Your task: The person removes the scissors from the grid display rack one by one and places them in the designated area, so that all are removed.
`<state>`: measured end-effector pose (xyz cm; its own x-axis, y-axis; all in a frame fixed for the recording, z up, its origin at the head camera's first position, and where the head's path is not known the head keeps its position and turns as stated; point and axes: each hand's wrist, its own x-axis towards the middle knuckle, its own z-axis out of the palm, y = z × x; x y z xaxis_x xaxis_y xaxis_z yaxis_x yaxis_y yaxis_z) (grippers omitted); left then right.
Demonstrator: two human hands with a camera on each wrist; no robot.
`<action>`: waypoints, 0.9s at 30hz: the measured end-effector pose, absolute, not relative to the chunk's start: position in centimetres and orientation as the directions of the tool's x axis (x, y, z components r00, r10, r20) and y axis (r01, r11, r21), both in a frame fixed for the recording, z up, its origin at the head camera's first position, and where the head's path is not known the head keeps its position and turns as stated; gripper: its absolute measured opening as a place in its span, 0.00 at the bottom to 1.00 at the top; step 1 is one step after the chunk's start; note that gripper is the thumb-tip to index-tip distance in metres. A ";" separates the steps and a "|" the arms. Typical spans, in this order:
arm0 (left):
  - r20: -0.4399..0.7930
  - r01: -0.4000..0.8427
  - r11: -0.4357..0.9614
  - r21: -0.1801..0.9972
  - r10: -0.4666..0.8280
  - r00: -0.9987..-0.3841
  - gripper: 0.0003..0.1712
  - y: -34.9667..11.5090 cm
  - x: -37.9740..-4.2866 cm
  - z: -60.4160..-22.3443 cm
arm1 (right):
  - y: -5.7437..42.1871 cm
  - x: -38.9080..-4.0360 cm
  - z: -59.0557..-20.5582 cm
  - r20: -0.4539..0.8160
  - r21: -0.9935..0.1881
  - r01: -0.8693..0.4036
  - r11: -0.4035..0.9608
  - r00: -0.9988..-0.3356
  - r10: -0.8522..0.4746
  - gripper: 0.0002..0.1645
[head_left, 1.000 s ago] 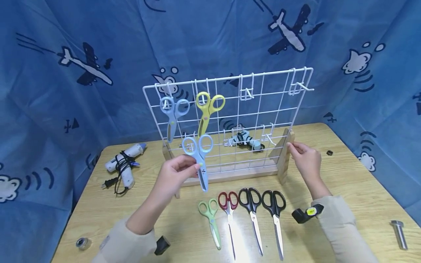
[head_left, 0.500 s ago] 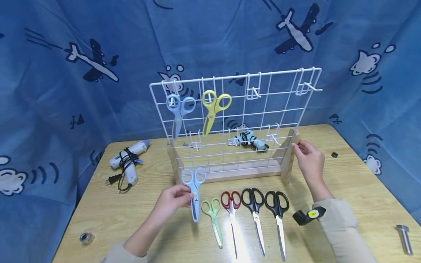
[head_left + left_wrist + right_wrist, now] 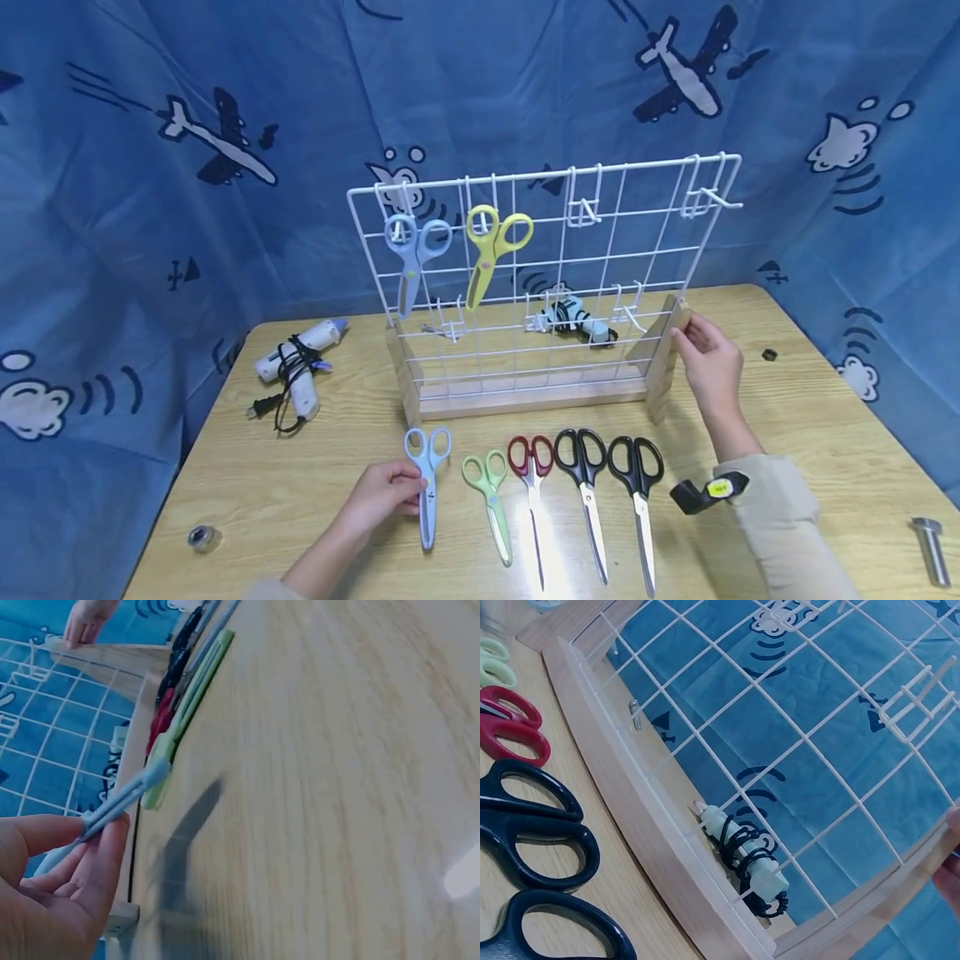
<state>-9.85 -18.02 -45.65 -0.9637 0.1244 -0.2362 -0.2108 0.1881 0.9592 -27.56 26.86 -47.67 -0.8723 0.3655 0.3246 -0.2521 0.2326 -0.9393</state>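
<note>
My left hand (image 3: 381, 502) pinches a pair of light blue scissors (image 3: 428, 510) by the blades, handles pointing away from me. In the left wrist view these scissors (image 3: 120, 799) are above the tabletop, their shadow lying apart from them. Beside them on the table is a row: green scissors (image 3: 492, 507), red-handled scissors (image 3: 532, 467) and two black-handled scissors (image 3: 588, 492). My right hand (image 3: 711, 367) holds the wooden right post (image 3: 662, 371) of a white wire grid rack (image 3: 570, 263). Another blue pair of scissors (image 3: 411, 262) and a yellow pair (image 3: 486, 260) hang from its upper hooks.
Bare hooks (image 3: 587, 210) remain on the grid's right and lower parts. A white glue gun (image 3: 303, 367) with a wound cord lies left; a pale blue one (image 3: 573, 319) lies behind the rack. A metal socket (image 3: 202, 538), a bolt (image 3: 930, 550) and a black nut (image 3: 769, 355) lie near the sides.
My left hand has lowered the blue scissors from in front of the grid to close over the table, left of the green scissors. My right hand has stayed on the post.
</note>
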 end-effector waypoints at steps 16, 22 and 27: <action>-0.348 -0.274 0.384 0.882 0.139 -0.927 0.09 -17.7 -8.5 -46.7 | 26.6 -27.2 -48.1 0.260 -0.955 -0.184 0.233 -0.897 0.357 0.27; -0.304 -0.216 0.479 0.851 0.114 -0.946 0.06 -16.7 -8.4 -46.4 | 28.3 -29.0 -50.7 0.319 -0.927 -0.211 0.311 -0.878 0.358 0.28; -0.281 -0.194 0.518 0.833 0.095 -0.955 0.05 -16.4 -8.6 -46.4 | 28.5 -29.0 -50.0 0.336 -0.923 -0.233 0.306 -0.877 0.344 0.26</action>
